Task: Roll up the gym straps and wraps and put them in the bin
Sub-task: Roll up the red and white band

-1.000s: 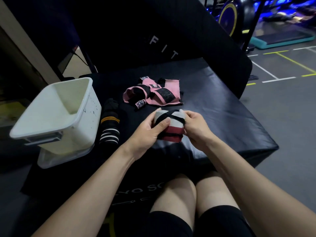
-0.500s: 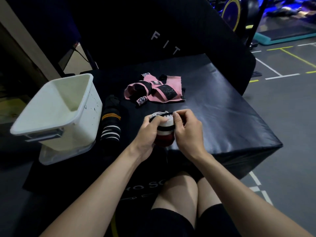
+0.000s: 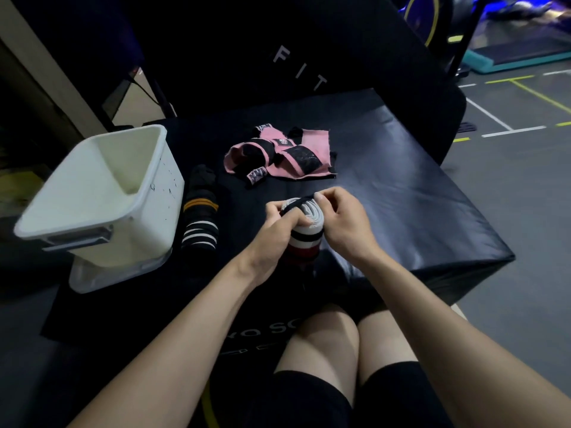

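Observation:
A rolled wrap (image 3: 304,239), white with black and red stripes, stands on end near the front of the black padded box (image 3: 417,193). My left hand (image 3: 272,230) grips its left side, with a thin black strap running over the fingers. My right hand (image 3: 343,220) holds the right side, its fingertips pinching the strap at the top of the roll. A black wrap (image 3: 199,217) with orange and white stripes lies to the left. Pink and black wraps (image 3: 284,154) lie unrolled further back. The white bin (image 3: 92,199) sits at the left, tilted.
A black padded backrest (image 3: 309,57) with white letters rises behind the box. Grey gym floor (image 3: 525,180) with painted lines lies to the right. My knees (image 3: 340,341) are below the box's front edge.
The roll has turned from lying sideways between my hands to standing on end. Both hands closed in around it, and my right fingers moved up to its top.

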